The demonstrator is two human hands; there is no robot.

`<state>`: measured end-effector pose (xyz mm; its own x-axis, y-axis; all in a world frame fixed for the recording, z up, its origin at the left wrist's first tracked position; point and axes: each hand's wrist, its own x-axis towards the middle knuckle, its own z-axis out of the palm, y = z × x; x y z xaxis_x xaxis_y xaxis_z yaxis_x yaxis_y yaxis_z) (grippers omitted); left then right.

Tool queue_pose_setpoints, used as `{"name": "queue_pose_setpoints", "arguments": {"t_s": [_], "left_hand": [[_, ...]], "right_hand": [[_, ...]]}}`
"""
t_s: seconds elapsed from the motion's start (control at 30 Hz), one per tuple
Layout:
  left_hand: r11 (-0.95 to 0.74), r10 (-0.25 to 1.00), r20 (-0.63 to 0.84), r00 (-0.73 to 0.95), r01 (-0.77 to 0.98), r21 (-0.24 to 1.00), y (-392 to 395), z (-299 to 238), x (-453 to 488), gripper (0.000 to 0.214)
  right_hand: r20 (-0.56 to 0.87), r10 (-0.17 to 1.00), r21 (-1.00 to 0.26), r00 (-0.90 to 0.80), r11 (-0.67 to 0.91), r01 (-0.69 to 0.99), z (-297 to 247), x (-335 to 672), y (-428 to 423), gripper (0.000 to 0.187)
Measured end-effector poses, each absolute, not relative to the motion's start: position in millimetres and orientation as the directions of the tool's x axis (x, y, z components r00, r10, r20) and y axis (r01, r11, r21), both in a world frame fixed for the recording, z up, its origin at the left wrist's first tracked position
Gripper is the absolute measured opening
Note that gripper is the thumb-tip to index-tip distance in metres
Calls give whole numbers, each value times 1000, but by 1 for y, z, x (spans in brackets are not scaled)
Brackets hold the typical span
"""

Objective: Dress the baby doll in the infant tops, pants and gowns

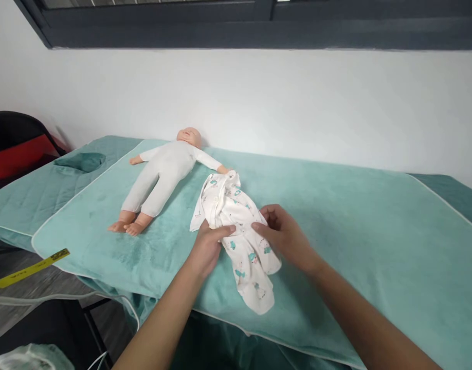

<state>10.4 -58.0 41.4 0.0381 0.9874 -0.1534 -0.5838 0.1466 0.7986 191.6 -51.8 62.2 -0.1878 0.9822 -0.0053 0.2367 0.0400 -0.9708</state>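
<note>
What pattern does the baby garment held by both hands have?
The white cloth baby garment bears small teal printed figures; head view.

On the left hand (207, 246) only the thumb shows; the other fingers vanish under the printed onesie (239, 231). The yellow tape measure (31, 267) runs off the left edge, and the bottom edge chops the crumpled bag (31, 358).

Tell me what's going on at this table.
A person is working a white printed baby garment with both hands. The left hand grips its left edge, and the right hand pinches the fabric from the other side. The garment lies bunched on a teal blanket. A doll in a plain white suit lies on its back just beyond it, arms out, with neither hand on it.
</note>
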Motion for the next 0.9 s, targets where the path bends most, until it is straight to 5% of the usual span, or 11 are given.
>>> {"name": "queue_pose_setpoints", "arguments": {"t_s": [0.27, 0.5, 0.6, 0.77, 0.9], "left_hand": [[159, 976, -216, -19, -616, 772, -53, 37, -20, 51], [70, 954, -161, -251, -339, 938, -46, 41, -27, 34], [57, 946, -143, -290, -285, 957, -39, 41, -20, 36], [-5, 980, -52, -192, -282, 959, -28, 68, -7, 32], [-225, 935, 104, -340, -340, 913, -19, 100, -20, 29]], "right_hand": [[-47, 998, -939, 32, -55, 340, 86, 244, -52, 25], [27, 993, -709, 113, -60, 703, 72, 285, -37, 23], [132, 990, -590, 40, 46, 806, 57, 276, -38, 25], [140, 926, -604, -352, 361, 710, 46, 233, -45, 51], [47, 968, -690, -247, 210, 693, 35, 229, -36, 53]]}}
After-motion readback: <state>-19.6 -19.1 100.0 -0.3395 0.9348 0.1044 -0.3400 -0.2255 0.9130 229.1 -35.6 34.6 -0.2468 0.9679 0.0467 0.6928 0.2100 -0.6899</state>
